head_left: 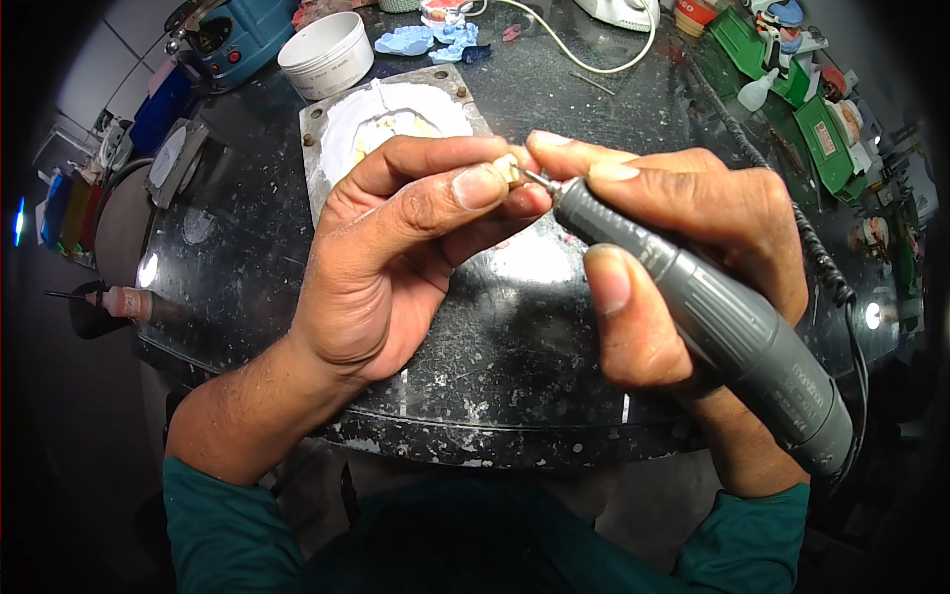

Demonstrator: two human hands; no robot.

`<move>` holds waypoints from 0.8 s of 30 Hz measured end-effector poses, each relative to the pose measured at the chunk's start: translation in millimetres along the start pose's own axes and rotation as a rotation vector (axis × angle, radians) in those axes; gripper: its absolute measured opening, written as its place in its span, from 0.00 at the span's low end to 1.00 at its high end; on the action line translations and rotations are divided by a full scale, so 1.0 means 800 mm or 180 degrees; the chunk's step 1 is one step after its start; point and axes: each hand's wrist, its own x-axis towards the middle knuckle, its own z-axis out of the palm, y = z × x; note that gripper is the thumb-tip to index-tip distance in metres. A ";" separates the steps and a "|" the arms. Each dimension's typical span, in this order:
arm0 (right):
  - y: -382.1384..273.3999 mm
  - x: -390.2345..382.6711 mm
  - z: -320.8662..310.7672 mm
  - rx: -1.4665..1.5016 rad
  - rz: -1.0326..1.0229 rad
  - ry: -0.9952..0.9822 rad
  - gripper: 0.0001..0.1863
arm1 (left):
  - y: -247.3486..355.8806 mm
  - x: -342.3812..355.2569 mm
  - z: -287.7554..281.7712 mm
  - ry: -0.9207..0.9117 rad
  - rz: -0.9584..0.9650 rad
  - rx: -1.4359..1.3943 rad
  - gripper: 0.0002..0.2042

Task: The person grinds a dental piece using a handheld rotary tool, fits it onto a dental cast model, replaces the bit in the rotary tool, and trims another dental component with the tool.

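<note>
My left hand [381,233] pinches a small cream-coloured artificial tooth [508,168] between thumb and fingertips, above the dark table. My right hand [717,203] is wrapped round a grey rotary handpiece [717,307], whose cord runs off its rear end at the right. From its nose a thin metal bur [534,177] points left, and its tip meets or nearly meets the tooth; I cannot tell whether they touch. Behind my left hand lies a metal dental flask half [453,81] filled with white plaster [338,124], partly covered by the fingers.
A white tub [327,61] stands behind the flask, beside light blue moulded pieces [406,40]. Green boxes [826,148] with dental models line the right side. A black coiled cord [737,129] crosses there. At left are another flask part [173,158] and a small bottle [127,302].
</note>
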 end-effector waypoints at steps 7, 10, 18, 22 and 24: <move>-0.006 0.001 0.005 0.0083 0.0098 0.0070 0.14 | -0.001 -0.001 0.001 0.0083 0.0004 0.0026 0.11; -0.003 0.001 0.005 0.0069 0.0048 0.0091 0.14 | -0.003 -0.001 0.001 0.0114 0.0022 0.0099 0.11; -0.012 0.002 0.005 0.0182 0.0233 0.0094 0.15 | -0.002 -0.001 0.001 0.0102 0.0020 0.0115 0.11; -0.013 0.000 0.006 0.0228 0.0316 0.0143 0.15 | -0.002 0.000 0.000 0.0044 0.0014 0.0101 0.11; -0.013 0.000 0.008 0.0275 0.0341 0.0213 0.15 | -0.003 0.001 0.002 0.0074 0.0035 0.0128 0.11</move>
